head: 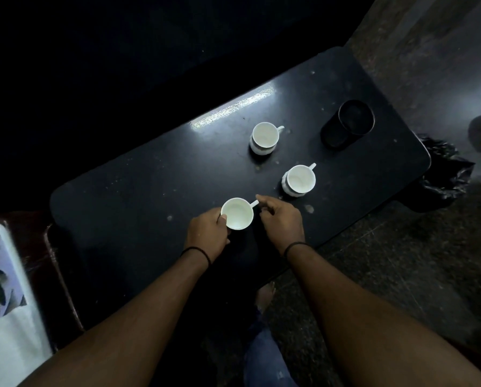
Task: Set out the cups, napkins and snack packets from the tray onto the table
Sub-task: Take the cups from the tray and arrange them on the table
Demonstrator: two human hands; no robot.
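Both grips hold one cup (237,213) near the bench's (122,191) front edge: left hand (208,233) around its body, right hand (282,222) pinching the handle. Two cups (265,136) already stand farther back; napkins and packets remain, unseen.

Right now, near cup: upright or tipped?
Upright: the near cup shows its round rim and empty inside; left hand grips its side.

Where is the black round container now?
In the head view, the black container stands on the table's far right end, beyond two white cups.
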